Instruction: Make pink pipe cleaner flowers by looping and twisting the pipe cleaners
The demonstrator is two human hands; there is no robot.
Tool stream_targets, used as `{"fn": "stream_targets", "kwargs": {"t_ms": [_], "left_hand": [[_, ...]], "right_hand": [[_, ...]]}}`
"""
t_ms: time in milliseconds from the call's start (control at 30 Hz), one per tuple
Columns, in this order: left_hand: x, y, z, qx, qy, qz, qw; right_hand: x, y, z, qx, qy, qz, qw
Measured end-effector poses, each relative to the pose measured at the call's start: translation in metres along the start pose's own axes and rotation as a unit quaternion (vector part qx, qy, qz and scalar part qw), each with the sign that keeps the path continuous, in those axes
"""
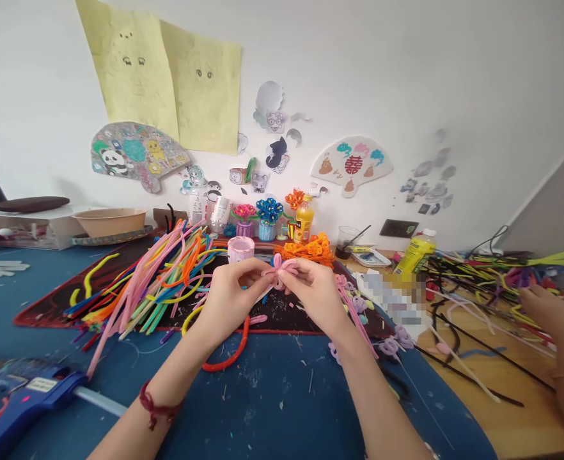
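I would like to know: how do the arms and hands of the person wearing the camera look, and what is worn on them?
The left hand and right hand are ungloved, with no sleeves on the visible forearms. A dark red cord bracelet, knotted, circles the left wrist.

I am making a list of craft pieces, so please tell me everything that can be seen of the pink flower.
The pink flower looks made of soft, fuzzy stems, bent into rounded petal loops meeting at a centre. One petal points upward. The fingers of the left hand and right hand pinch it from both sides, hiding parts, so I cannot count its petals.
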State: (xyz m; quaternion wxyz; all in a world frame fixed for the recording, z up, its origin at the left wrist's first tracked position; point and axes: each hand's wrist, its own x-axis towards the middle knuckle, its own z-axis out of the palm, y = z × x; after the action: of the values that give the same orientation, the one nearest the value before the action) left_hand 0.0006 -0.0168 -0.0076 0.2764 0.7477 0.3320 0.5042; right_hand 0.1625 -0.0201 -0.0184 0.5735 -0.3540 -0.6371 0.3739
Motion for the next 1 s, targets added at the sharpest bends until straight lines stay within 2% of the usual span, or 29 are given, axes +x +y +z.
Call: {"fn": "stream_targets", "kwargs": {"t_ms": [33,67,133,200,233,267,333,400,467,533,600,667,733,800,900,1000], "left_hand": [[0.0,-0.002,-0.002,0.077,-0.001,0.067,0.995],[-0.001,-0.003,-0.005,0.156,-0.008,0.139,0.978],[-0.002,-0.005,-0.011,0.299,-0.04,0.268,0.915],[-0.003,-0.007,-0.016,0.389,-0.063,0.332,0.857],[-0.003,-0.007,-0.017,0.404,-0.061,0.339,0.847],[-0.003,-0.007,-0.017,0.4,-0.049,0.331,0.853],[-0.002,-0.006,-0.014,0.339,-0.005,0.269,0.901],[-0.001,-0.003,-0.008,0.237,0.028,0.138,0.961],[0.0,0.001,-0.002,0.084,0.014,0.0,0.996],[0.001,0.003,0.003,-0.098,-0.001,-0.099,0.99],[0.0,0.002,0.006,-0.268,-0.003,-0.166,0.949],[-0.001,0.0,0.008,-0.386,0.0,-0.213,0.898],[-0.002,-0.002,0.009,-0.435,0.006,-0.235,0.869],[-0.002,0.0,0.009,-0.421,0.014,-0.226,0.878],[-0.003,0.005,0.008,-0.315,0.029,-0.167,0.934],[-0.004,0.006,0.004,-0.101,0.039,-0.021,0.994]], "right_hand": [[0.0,-0.002,0.001,0.011,-0.003,0.008,1.0],[0.0,-0.003,0.001,0.023,-0.005,0.015,1.0],[0.001,-0.005,0.004,0.048,-0.009,0.028,0.998],[0.001,-0.006,0.006,0.069,-0.012,0.036,0.997],[0.001,-0.005,0.007,0.074,-0.011,0.037,0.997],[0.001,-0.005,0.007,0.073,-0.007,0.033,0.997],[0.001,-0.004,0.006,0.056,0.015,0.012,0.998],[0.001,-0.003,0.005,0.031,0.049,-0.024,0.998],[-0.001,-0.002,0.004,-0.007,0.078,-0.069,0.995],[-0.002,-0.003,0.004,-0.053,0.093,-0.111,0.988],[-0.004,-0.004,0.005,-0.102,0.096,-0.144,0.98],[-0.005,-0.004,0.006,-0.142,0.09,-0.167,0.971],[-0.006,-0.004,0.007,-0.17,0.081,-0.184,0.965],[-0.006,-0.004,0.006,-0.18,0.076,-0.183,0.964],[-0.006,-0.004,0.006,-0.137,0.068,-0.14,0.978],[-0.004,-0.005,0.005,-0.035,0.041,-0.058,0.997]]}}
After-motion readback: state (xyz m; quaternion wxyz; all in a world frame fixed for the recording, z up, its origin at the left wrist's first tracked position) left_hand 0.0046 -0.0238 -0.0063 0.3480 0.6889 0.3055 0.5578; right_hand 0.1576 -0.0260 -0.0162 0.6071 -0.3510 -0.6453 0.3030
